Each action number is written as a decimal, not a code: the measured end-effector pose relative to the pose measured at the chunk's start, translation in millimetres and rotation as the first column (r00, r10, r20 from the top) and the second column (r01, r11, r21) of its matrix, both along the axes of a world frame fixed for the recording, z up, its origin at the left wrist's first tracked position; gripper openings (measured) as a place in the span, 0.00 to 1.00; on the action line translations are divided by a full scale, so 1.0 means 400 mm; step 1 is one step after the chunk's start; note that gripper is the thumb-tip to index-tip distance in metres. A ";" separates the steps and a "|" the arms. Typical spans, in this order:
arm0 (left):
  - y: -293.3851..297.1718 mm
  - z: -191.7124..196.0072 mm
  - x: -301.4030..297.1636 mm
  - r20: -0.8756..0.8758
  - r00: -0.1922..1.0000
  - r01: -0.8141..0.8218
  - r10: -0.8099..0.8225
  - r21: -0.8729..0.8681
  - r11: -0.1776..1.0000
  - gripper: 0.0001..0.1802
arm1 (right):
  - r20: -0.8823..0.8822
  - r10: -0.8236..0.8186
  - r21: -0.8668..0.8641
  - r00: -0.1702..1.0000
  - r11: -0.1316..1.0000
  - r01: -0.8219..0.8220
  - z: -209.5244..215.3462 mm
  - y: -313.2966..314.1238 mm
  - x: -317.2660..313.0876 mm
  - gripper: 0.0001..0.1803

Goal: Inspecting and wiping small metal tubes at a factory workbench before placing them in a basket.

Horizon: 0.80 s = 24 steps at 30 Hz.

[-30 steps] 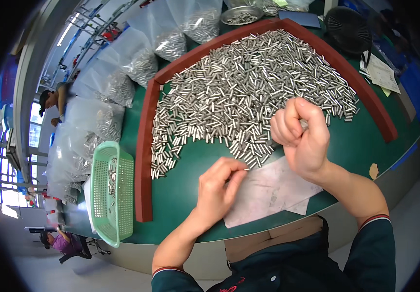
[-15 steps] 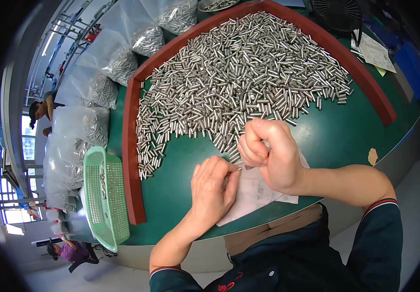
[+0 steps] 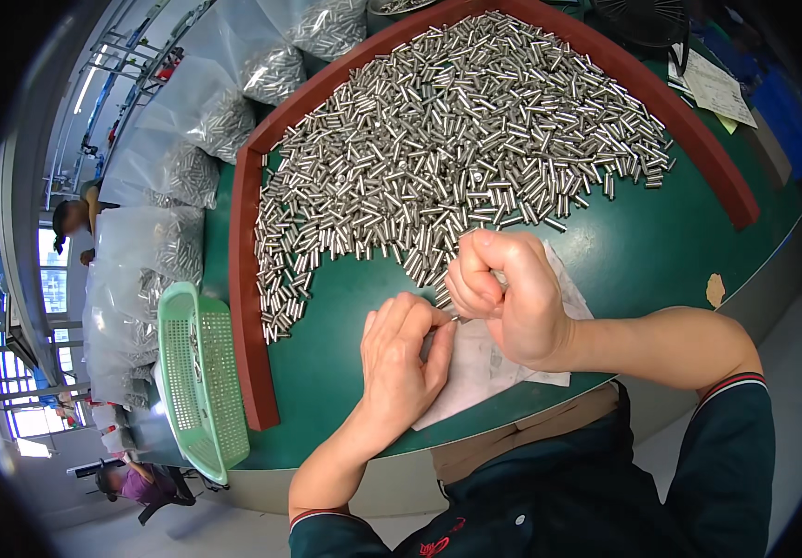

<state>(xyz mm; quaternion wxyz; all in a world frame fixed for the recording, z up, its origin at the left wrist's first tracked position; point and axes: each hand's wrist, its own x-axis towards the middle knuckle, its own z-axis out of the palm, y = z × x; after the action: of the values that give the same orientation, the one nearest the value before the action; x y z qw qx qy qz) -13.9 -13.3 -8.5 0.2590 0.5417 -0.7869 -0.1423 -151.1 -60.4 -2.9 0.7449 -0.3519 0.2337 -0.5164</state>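
Observation:
A large heap of short, shiny metal pins (image 3: pixel 457 121) spreads over the green table. Just in front of its near edge, my left hand (image 3: pixel 401 349) is closed, thumb and forefinger pinching a small metal pin (image 3: pixel 457 319) whose end barely shows. Beside it on the right, my right hand (image 3: pixel 517 293) is curled in a fist; what it grips is hidden by the fingers. Both hands are close together over a smudged white sheet of paper (image 3: pixel 475 367) that lies on the table.
A dark red raised border (image 3: pixel 250 279) frames the heap. Left of it stands a green plastic basket (image 3: pixel 220 400) with a few pins inside. Clear bags of pins (image 3: pixel 187 177) line the far left. A black fan (image 3: pixel 643 23) and papers (image 3: pixel 713 88) sit at the back right.
My right hand has shifted slightly left, and the metal end at my left fingertips shows more clearly. The whole view has moved a little; the heap looks the same.

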 end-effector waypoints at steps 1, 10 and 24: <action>0.000 0.000 0.001 -0.002 1.000 0.002 -0.002 -0.003 1.000 0.07 | 0.002 0.001 0.006 1.000 1.000 -0.001 0.001 0.001 0.000 0.21; 0.001 0.001 -0.001 0.012 1.000 0.007 -0.007 -0.013 1.000 0.07 | 0.054 0.061 0.030 0.997 0.998 -0.062 -0.001 -0.001 -0.009 0.18; 0.001 0.001 -0.006 0.000 1.000 -0.020 0.020 -0.028 0.999 0.07 | -0.005 0.056 -0.086 0.998 0.995 -0.056 -0.010 0.009 0.000 0.17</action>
<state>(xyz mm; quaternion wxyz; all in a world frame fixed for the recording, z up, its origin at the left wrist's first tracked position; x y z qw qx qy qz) -16.3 -13.0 -8.0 0.2680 0.5456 -0.7835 -0.1288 -151.3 -56.8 -7.0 0.7429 -0.3908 0.2020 -0.5045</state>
